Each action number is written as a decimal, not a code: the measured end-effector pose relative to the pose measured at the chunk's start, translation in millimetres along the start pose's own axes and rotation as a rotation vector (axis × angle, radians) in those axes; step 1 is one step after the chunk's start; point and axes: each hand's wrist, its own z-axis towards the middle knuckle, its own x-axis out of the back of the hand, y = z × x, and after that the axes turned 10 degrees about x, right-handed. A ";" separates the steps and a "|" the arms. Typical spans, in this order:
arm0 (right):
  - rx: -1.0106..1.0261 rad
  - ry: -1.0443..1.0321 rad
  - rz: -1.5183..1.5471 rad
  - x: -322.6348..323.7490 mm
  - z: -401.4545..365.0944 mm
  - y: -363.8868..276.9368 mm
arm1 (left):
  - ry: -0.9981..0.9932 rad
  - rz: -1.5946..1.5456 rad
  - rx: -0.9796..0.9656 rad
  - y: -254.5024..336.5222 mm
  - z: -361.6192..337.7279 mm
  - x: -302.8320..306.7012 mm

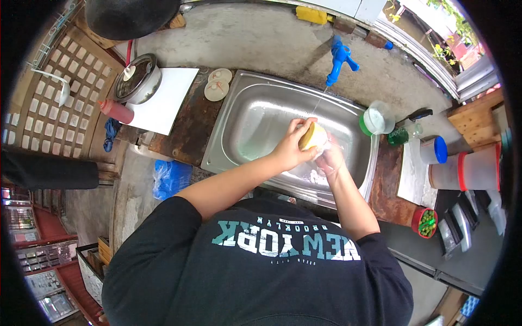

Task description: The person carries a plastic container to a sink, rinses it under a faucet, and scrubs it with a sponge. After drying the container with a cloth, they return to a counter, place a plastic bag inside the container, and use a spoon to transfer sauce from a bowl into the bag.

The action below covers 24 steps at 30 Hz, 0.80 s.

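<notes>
Above the steel sink point(255, 127), my left hand point(292, 145) is closed around a small yellow cup-like container point(312, 137) with a pale side facing right. My right hand point(330, 157) is pressed against that pale side, its fingers partly hidden and the skin wet or soapy. A thin stream of water falls from the blue faucet point(340, 57) just behind the hands. White suds point(316, 176) lie on the sink floor below my right hand.
Left of the sink are two small round lids point(216, 91), a white board point(166, 103), a lidded pot point(142, 81) and a red bottle point(117, 111). To the right stand a clear tub point(379, 118), a green-labelled container point(398, 136), a blue-lidded container point(433, 150) and a red container point(424, 223).
</notes>
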 end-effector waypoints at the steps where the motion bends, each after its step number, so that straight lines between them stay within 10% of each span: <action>1: 0.036 -0.026 -0.073 9.5 2.1 2.8 | 0.004 -0.010 0.028 -2.8 2.8 -1.5; 8: -0.031 -0.184 -0.822 31.2 -4.7 -4.6 | -0.069 -0.514 0.340 -39.6 25.1 -11.3; 11: 0.432 -0.452 -1.289 -11.9 -10.5 -25.8 | -0.116 -0.720 0.586 -0.9 22.5 0.3; 24: 0.320 -0.518 -1.619 -19.0 -18.2 -30.0 | -0.109 -0.722 0.669 11.5 15.2 1.7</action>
